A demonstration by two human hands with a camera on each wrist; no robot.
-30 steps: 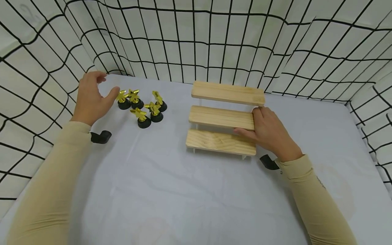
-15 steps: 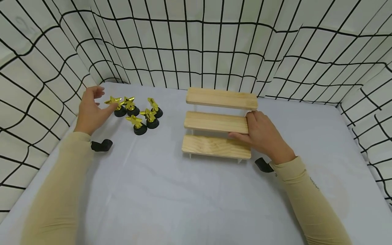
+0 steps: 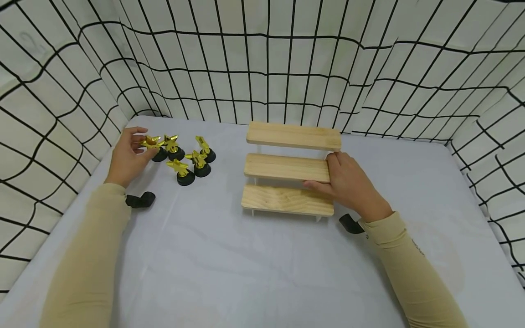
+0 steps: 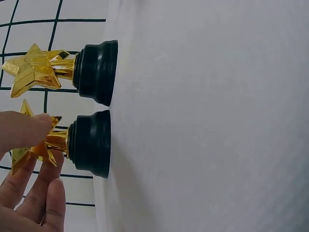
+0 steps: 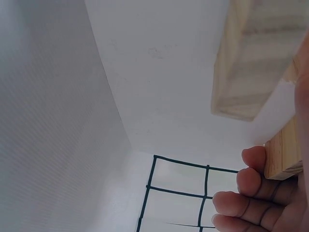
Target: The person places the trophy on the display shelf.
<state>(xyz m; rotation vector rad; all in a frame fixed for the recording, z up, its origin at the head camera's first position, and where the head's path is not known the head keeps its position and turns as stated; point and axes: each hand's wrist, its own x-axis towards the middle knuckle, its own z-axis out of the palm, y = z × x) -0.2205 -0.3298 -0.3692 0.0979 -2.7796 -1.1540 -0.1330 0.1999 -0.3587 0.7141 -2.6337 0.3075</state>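
My left hand [image 3: 128, 158] is at the leftmost of several small gold star trophies, its thumb and fingers on either side of the star. In the left wrist view this star trophy [image 4: 91, 145] stands upright on its black base, the thumb covering part of the star. Close beside it is another star trophy [image 4: 99, 72]. On the right, my right hand [image 3: 354, 189] grips the right end of the middle board of a three-tier wooden display stand [image 3: 287, 167]. The right wrist view shows its fingers curled by a board end [image 5: 285, 150].
More star trophies [image 3: 186, 176] stand close to the right of the left hand. A white cloth [image 3: 229, 264] covers the table. Black wire grid panels [image 3: 266, 68] rise along the back and both sides. A black wrist device [image 3: 141, 200] sits at the left cuff.
My left hand has come down and closed in on the leftmost trophy's star. The right hand keeps its grip on the stand. The whole head view has shifted slightly.
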